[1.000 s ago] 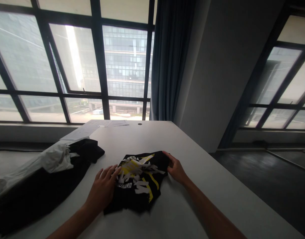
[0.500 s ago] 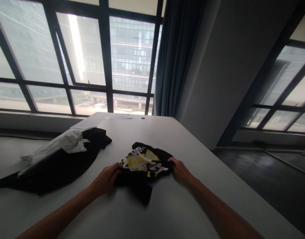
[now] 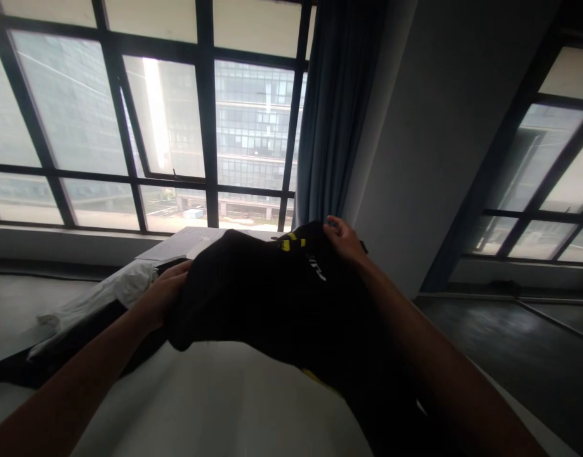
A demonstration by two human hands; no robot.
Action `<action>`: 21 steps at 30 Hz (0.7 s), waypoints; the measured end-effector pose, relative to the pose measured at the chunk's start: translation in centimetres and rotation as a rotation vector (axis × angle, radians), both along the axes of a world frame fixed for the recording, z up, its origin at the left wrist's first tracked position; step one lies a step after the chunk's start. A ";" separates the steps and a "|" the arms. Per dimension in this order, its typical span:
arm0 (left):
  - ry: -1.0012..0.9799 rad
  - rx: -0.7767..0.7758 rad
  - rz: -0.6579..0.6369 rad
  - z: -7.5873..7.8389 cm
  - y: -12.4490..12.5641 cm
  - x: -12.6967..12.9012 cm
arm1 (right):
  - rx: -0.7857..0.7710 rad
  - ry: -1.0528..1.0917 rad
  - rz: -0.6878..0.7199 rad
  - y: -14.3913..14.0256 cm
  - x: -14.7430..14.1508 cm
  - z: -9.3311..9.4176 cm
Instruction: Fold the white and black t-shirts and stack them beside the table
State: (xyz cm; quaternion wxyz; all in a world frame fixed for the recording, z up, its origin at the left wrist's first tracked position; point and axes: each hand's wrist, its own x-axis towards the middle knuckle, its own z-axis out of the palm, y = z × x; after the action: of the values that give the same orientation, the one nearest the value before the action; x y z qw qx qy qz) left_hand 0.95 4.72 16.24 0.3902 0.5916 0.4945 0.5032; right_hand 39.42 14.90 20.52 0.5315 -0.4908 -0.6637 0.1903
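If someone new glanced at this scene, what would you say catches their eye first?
First, the black garment with yellow and white print, held up above the white table at centre, gripped by the left hand and the right hand. Next, the pile of black and white clothes at the left, under the large windows.

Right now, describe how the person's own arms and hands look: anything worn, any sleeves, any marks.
Both forearms are bare up to the frame edge, with no sleeve in view. The left hand and the right hand wear no gloves, and no watch, ring or bracelet shows on either. The arms lie in shadow against the bright window, so fine marks cannot be told.
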 end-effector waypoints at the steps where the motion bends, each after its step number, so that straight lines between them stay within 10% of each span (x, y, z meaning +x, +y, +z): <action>1: 0.033 -0.061 -0.016 -1.5 0.9 -0.6 | -0.056 -0.122 -0.005 0.8 -0.5 -1.4; 5: 0.469 -0.268 0.046 -8.4 3.2 -3.6 | -0.203 -0.562 0.072 1.0 -0.1 -9.3; 11: 0.954 0.039 -0.033 -13.8 2.8 -1.4 | -0.621 -0.827 0.209 -1.9 2.9 -18.9; 16: 0.987 0.117 -0.195 -14.8 4.4 1.6 | -0.644 -0.859 0.178 -3.0 5.0 -20.7; 21: 0.642 0.046 -0.265 -13.5 7.0 -2.3 | -0.689 -0.861 0.160 -4.5 6.5 -20.0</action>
State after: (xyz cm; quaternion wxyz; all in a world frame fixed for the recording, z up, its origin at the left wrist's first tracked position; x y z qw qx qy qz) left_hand -1.30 11.68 2.78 0.2634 0.7875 0.4993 0.2473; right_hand 45.94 10.36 0.48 0.0052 -0.6178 -0.7554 0.2182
